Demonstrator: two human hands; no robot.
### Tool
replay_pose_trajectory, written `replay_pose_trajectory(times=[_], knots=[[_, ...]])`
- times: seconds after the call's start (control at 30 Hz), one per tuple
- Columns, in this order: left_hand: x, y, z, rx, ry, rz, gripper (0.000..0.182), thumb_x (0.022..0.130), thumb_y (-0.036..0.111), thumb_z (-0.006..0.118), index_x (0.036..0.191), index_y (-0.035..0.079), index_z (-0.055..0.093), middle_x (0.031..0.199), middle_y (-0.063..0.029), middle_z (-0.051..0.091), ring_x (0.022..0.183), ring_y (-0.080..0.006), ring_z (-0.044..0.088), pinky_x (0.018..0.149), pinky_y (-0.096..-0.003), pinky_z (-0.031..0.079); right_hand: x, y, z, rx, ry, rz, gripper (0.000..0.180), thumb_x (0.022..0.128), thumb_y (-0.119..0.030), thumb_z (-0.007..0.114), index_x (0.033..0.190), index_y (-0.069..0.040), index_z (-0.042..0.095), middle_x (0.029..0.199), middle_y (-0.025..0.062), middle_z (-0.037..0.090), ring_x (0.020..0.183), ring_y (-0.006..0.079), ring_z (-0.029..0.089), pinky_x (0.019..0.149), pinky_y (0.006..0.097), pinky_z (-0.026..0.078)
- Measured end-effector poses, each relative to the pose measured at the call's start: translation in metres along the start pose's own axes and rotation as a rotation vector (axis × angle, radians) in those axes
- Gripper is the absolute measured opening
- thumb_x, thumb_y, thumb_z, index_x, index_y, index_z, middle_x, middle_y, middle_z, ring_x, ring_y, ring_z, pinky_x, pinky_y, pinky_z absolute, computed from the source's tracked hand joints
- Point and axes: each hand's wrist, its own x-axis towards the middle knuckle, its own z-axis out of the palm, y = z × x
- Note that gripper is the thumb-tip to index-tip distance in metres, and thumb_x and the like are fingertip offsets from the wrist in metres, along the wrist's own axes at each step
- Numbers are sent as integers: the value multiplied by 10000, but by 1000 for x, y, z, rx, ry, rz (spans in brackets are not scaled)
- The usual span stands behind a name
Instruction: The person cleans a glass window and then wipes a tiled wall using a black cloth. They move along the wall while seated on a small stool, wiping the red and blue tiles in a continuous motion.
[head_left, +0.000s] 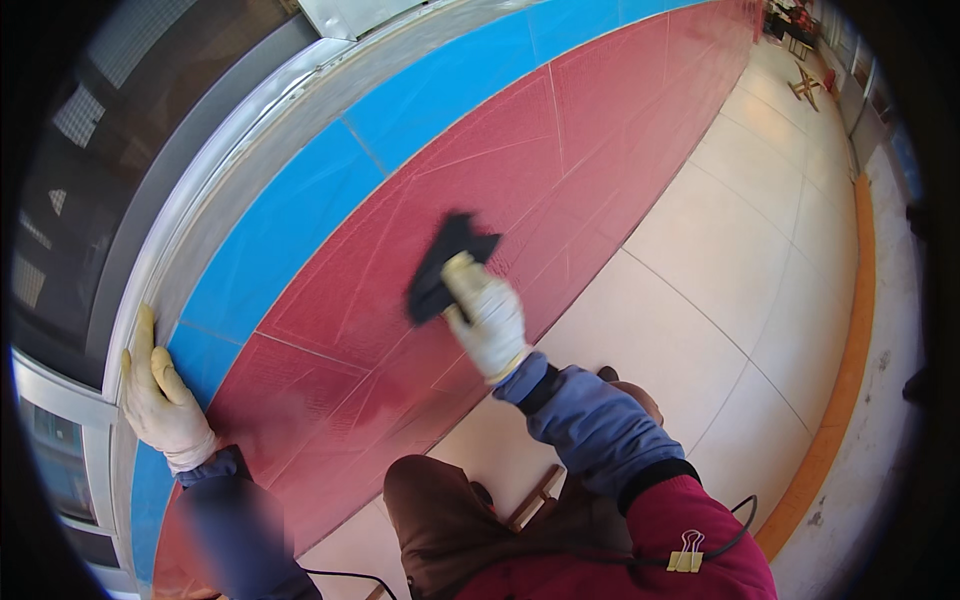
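My right hand (486, 319), in a pale work glove with yellowish fingertips, grips a black cloth or pad (442, 274) blurred by motion. It is over the dark red tiled lower wall (360, 292), which shows wet-looking streaks and light scratch-like lines. Further left, my gloved left hand (165, 401) holds nothing; its fingers are spread against the silver metal window frame (120, 375). Above the red runs a band of blue tiles (292, 217). Blue sleeve covers reach up both my forearms.
Beige floor tiles (697, 285) stretch along the wall to an orange strip (832, 420). A small wooden stool (536, 499) shows between my legs. Far off stand a folding stool (806, 86) and a person in red (804, 22). A black cable (739, 529) is clipped to my clothing.
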Motion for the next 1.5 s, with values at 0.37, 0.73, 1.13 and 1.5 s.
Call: replay_pose_trajectory(times=[0.37, 0.73, 1.13, 1.5], knots=[[-2, -1, 3, 13, 10, 1, 362, 1126, 220, 474, 1351, 91, 728, 1326, -44, 759, 1152, -282, 736, 1138, -400, 501, 20, 31, -10, 107, 185, 311, 702, 812, 11, 804, 1474, -49, 580, 1186, 190, 701, 1058, 377, 689, 938, 438, 555], [-1, -1, 1, 20, 7, -2, 359, 1129, 234, 480, 1343, 89, 730, 1327, -33, 758, 1158, -276, 730, 1123, -401, 511, 30, -12, -24, -38, -269, -146, 563, 688, -92, 832, 1235, -142, 708, 1195, 88, 692, 1076, 317, 679, 978, 438, 531], [-5, 0, 3, 83, 11, -17, 346, 1126, 232, 492, 1340, 108, 734, 1320, -17, 762, 1152, -267, 733, 1133, -392, 509, 55, -13, -27, 92, -91, -48, 512, 627, 34, 778, 1112, -79, 656, 1117, 146, 549, 1022, 390, 594, 889, 464, 525], [0, 3, 0, 19, 38, -6, 341, 1119, 244, 510, 1318, 102, 748, 1294, -33, 773, 1106, -268, 748, 1124, -396, 516, 66, -16, -24, 46, 65, -44, 517, 675, 88, 691, 1169, -65, 666, 1134, 148, 629, 1045, 387, 658, 953, 434, 554]])
